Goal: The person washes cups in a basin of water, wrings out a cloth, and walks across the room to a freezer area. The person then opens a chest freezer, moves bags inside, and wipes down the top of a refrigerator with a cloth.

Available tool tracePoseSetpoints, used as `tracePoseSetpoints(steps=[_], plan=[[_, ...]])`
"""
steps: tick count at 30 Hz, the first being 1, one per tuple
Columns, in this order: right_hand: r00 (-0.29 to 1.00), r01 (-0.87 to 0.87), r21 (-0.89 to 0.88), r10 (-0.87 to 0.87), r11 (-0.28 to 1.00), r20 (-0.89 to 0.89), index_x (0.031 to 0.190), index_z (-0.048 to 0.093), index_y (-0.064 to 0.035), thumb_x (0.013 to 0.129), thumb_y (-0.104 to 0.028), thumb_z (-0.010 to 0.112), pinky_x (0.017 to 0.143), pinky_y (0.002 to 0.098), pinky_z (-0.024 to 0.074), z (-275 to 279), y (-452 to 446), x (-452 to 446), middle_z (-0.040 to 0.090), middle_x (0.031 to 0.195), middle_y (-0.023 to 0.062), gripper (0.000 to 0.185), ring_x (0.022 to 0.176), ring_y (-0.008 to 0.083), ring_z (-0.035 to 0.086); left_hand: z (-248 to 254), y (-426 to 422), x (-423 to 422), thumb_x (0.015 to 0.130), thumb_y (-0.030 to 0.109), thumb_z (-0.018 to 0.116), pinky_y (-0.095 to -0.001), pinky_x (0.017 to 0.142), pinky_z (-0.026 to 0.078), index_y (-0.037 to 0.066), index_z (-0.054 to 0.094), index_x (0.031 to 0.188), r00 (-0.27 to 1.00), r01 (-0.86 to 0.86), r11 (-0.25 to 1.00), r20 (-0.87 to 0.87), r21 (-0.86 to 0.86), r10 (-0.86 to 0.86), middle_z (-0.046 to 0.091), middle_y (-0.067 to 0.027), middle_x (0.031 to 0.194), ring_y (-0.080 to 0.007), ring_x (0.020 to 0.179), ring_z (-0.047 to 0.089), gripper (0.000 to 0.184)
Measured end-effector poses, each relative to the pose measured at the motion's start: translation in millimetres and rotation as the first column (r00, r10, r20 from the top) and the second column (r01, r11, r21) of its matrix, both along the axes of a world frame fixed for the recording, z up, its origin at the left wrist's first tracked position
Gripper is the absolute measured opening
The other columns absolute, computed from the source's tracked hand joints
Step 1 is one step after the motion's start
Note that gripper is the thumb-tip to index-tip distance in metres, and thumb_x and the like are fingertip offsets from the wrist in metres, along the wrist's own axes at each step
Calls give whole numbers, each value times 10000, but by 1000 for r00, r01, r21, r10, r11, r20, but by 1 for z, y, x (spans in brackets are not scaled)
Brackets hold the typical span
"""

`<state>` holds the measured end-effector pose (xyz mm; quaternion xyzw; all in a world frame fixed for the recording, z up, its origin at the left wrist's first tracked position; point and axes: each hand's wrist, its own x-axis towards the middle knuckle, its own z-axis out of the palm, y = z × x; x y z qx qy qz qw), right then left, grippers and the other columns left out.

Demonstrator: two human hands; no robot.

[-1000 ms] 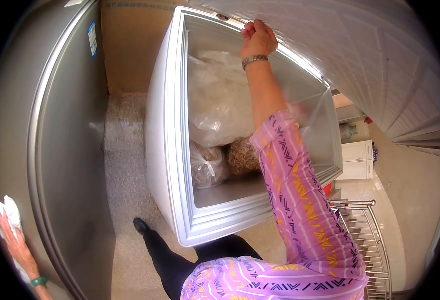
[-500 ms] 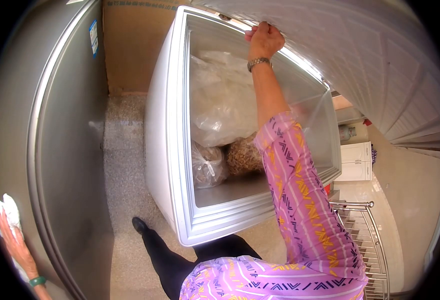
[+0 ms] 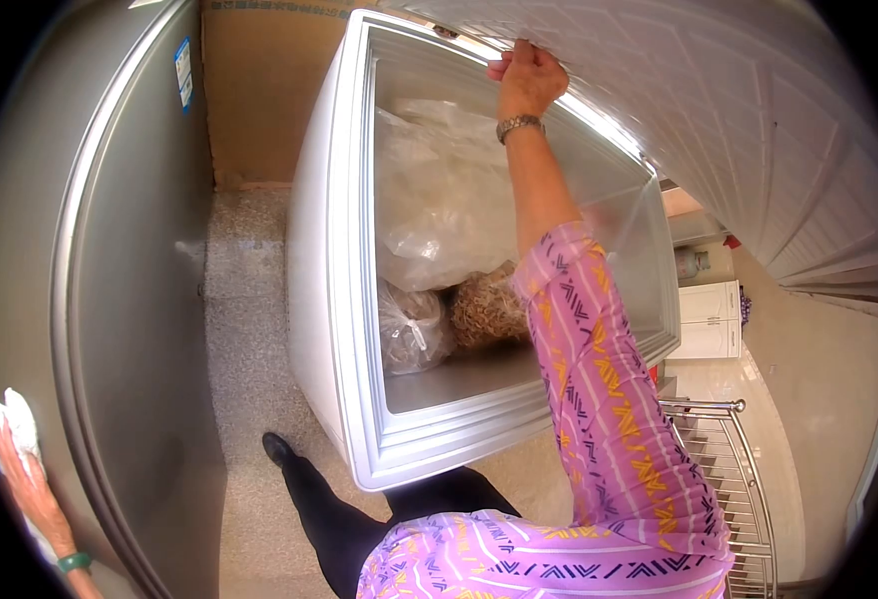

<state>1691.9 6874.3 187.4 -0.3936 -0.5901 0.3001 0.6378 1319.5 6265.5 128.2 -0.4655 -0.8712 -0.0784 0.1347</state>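
At the lower left, my left hand (image 3: 34, 499) presses a white cloth (image 3: 21, 424) against the silver refrigerator (image 3: 139, 329); a green bangle circles its wrist. My right hand (image 3: 531, 82), with a metal watch band (image 3: 519, 125), reaches across a white chest freezer (image 3: 359, 439) to its far rim, close under the raised lid (image 3: 719, 130). Its fingers are curled together, and whatever is in them is hidden. Inside the freezer lie large clear plastic bags (image 3: 444, 200), a smaller tied bag (image 3: 414, 334) and a bag of brown dried pieces (image 3: 489, 309), partly behind my sleeve.
Cardboard (image 3: 259, 100) stands behind the gap between refrigerator and freezer, above a speckled floor (image 3: 244, 290). To the right are a metal railing (image 3: 729, 469) and a white cabinet (image 3: 711, 321). My foot (image 3: 277, 449) is beside the freezer's near corner.
The view has shifted very slightly. Both hands stay in about the same places, and the bags have not moved.
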Motion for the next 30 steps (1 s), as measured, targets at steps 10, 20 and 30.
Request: tracePoseSetpoints(steps=[10,20,30], plan=[[995,102,-130,-100,986,24,701,534,57,777,-37,481,412,282,479,4,-10,1,566,582,117,132,444,193,562,-2,-2,-2,920,304,333,-362,1041,203,87,363,1303,1000,0,1000,-31,-17,-1,324,-93,1368,-254,1280,264,441],[982,-116,-144,136,983,130,804,586,40,781,-37,505,444,246,458,22,-97,36,571,579,87,114,464,145,538,5,9,11,917,310,328,-355,1037,201,97,352,1305,999,-15,1000,-35,-8,15,337,-88,1352,-248,1271,268,443],[911,39,580,-267,814,313,876,620,-19,807,-54,524,476,216,414,162,-230,133,596,642,29,124,512,92,527,2,7,7,903,380,341,-412,986,254,199,347,1314,979,-74,995,-196,-64,60,348,-92,1341,-259,1238,311,449]])
